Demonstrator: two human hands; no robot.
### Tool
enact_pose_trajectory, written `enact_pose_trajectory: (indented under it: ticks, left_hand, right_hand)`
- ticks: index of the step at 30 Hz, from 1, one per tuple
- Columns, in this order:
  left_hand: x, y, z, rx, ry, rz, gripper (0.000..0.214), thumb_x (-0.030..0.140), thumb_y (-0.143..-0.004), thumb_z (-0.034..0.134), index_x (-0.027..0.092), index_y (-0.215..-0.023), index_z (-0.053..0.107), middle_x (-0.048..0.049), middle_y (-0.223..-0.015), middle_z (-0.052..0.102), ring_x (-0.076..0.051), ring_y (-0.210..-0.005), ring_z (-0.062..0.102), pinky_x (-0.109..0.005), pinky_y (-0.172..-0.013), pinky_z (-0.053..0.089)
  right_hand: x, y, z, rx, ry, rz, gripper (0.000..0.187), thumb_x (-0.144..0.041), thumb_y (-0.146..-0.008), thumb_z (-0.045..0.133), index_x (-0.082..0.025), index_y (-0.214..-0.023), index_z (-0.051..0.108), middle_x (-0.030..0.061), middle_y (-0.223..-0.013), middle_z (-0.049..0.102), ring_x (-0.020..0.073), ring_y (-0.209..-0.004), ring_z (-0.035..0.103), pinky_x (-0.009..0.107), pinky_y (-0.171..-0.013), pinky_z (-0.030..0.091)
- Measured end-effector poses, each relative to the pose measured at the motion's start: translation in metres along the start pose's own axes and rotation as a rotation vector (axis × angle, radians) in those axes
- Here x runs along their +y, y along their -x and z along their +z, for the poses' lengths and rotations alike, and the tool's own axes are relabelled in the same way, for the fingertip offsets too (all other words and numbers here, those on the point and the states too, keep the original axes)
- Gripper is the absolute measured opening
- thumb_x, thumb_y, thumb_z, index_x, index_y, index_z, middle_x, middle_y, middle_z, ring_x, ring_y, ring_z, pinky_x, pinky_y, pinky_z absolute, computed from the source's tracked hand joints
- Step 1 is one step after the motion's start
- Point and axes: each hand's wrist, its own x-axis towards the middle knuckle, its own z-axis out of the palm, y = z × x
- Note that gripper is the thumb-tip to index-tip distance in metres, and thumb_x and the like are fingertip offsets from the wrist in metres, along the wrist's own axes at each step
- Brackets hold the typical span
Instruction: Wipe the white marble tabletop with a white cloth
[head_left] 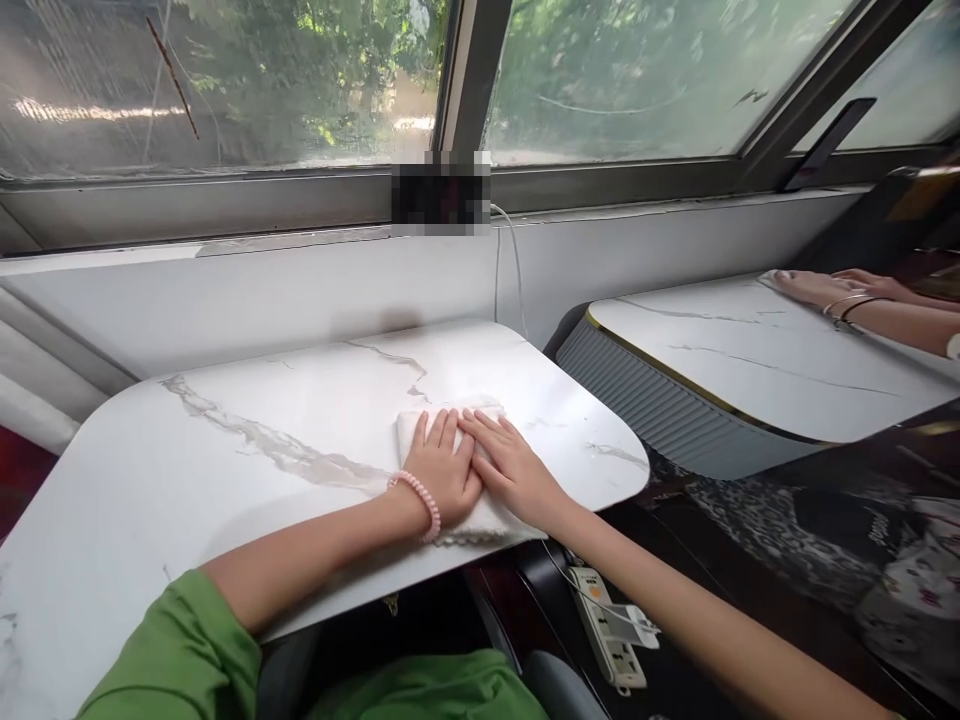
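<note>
A folded white cloth (480,518) lies on the white marble table (225,470) near its front right edge. My left hand (442,468) rests flat on the cloth with its fingers stretched out; a pink bead bracelet sits on that wrist. My right hand (506,465) lies flat on the cloth right beside it, fingers extended and slightly overlapping the left hand's edge. Both hands press down on the cloth and hold nothing.
A second marble table (750,360) stands to the right, where another person's hands (832,290) rest on a cloth. A white power strip (611,630) with a cable lies on the dark floor below. A window sill and wall run behind the tables.
</note>
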Motion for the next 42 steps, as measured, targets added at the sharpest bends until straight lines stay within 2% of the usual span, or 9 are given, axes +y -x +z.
enact_pose_trajectory:
  ticks: [3, 6, 11, 15, 21, 25, 29, 33, 42]
  left_hand:
    - [0.004, 0.018, -0.005, 0.004, 0.021, 0.015, 0.053, 0.035, -0.095, 0.039, 0.008, -0.140, 0.043, -0.0211, -0.150, 0.035, -0.032, -0.142, 0.028, -0.052, -0.117, 0.019]
    - [0.001, 0.024, -0.009, -0.023, 0.045, -0.011, 0.049, 0.031, -0.096, 0.036, 0.011, -0.141, 0.043, -0.0189, -0.152, 0.033, -0.029, -0.143, 0.026, -0.048, -0.117, 0.020]
    - [-0.020, 0.009, -0.010, -0.061, 0.051, -0.109, 0.049, 0.027, -0.096, 0.031, 0.008, -0.139, 0.044, -0.0164, -0.151, 0.037, -0.026, -0.142, 0.029, -0.047, -0.118, 0.021]
    - [-0.064, -0.022, -0.009, -0.059, 0.022, -0.185, 0.050, 0.023, -0.095, 0.029, 0.006, -0.141, 0.041, -0.0150, -0.150, 0.039, -0.025, -0.141, 0.031, -0.047, -0.118, 0.020]
    - [-0.149, -0.080, -0.008, 0.053, -0.032, -0.196, 0.042, 0.020, -0.092, 0.036, 0.012, -0.130, 0.052, -0.0122, -0.139, 0.052, -0.023, -0.131, 0.044, -0.043, -0.115, 0.025]
    - [-0.179, -0.104, -0.005, 0.096, -0.038, -0.224, 0.042, 0.017, -0.090, 0.036, 0.014, -0.129, 0.053, -0.0101, -0.136, 0.055, -0.022, -0.127, 0.047, -0.040, -0.113, 0.027]
    - [-0.189, -0.114, -0.003, 0.127, -0.060, -0.226, 0.039, 0.018, -0.090, 0.037, 0.016, -0.123, 0.057, -0.0081, -0.131, 0.058, -0.022, -0.122, 0.050, -0.038, -0.111, 0.030]
    - [-0.191, -0.116, -0.002, 0.118, -0.087, -0.227, 0.038, 0.018, -0.091, 0.035, 0.015, -0.122, 0.058, -0.0088, -0.130, 0.058, -0.022, -0.119, 0.051, -0.038, -0.110, 0.031]
    - [-0.170, -0.094, -0.006, 0.061, -0.142, -0.261, 0.043, 0.020, -0.093, 0.034, 0.011, -0.131, 0.052, -0.0126, -0.142, 0.049, -0.024, -0.129, 0.045, -0.039, -0.111, 0.030]
  right_hand:
    - [-0.003, 0.011, -0.009, -0.091, -0.132, 0.001, 0.047, -0.035, -0.094, 0.037, -0.027, -0.139, 0.048, 0.0039, -0.146, 0.046, 0.0223, -0.141, 0.033, 0.054, -0.118, 0.019]
    - [-0.003, 0.012, -0.011, -0.131, -0.225, 0.026, 0.045, -0.036, -0.095, 0.038, -0.032, -0.138, 0.049, 0.0000, -0.148, 0.044, 0.0211, -0.142, 0.030, 0.052, -0.119, 0.017]
    - [-0.005, -0.017, 0.003, -0.168, -0.149, 0.009, 0.054, -0.036, -0.096, 0.032, -0.025, -0.148, 0.033, 0.0019, -0.155, 0.030, 0.0205, -0.146, 0.020, 0.052, -0.120, 0.010]
    - [-0.008, -0.077, 0.020, -0.306, 0.023, 0.065, 0.061, -0.027, -0.092, 0.030, -0.015, -0.151, 0.024, 0.0078, -0.157, 0.023, 0.0244, -0.146, 0.017, 0.054, -0.118, 0.013]
    - [-0.006, -0.169, 0.048, -0.059, 0.141, 0.008, 0.058, -0.018, -0.091, 0.027, -0.012, -0.149, 0.031, 0.0072, -0.154, 0.033, 0.0204, -0.144, 0.026, 0.044, -0.119, 0.014]
    - [0.002, -0.204, 0.053, -0.024, 0.093, -0.024, 0.057, -0.016, -0.089, 0.030, -0.010, -0.145, 0.036, 0.0087, -0.151, 0.040, 0.0215, -0.140, 0.031, 0.044, -0.118, 0.016]
    - [0.008, -0.219, 0.053, 0.009, 0.081, -0.030, 0.056, -0.016, -0.089, 0.031, -0.009, -0.144, 0.038, 0.0097, -0.149, 0.042, 0.0217, -0.138, 0.034, 0.044, -0.117, 0.017]
    - [0.009, -0.221, 0.053, 0.015, 0.101, -0.030, 0.055, -0.016, -0.089, 0.031, -0.010, -0.143, 0.039, 0.0095, -0.148, 0.044, 0.0212, -0.137, 0.035, 0.043, -0.117, 0.018]
    - [-0.006, -0.193, 0.049, -0.046, 0.180, 0.004, 0.055, -0.019, -0.093, 0.028, -0.011, -0.148, 0.033, 0.0091, -0.154, 0.034, 0.0218, -0.143, 0.026, 0.043, -0.118, 0.015]
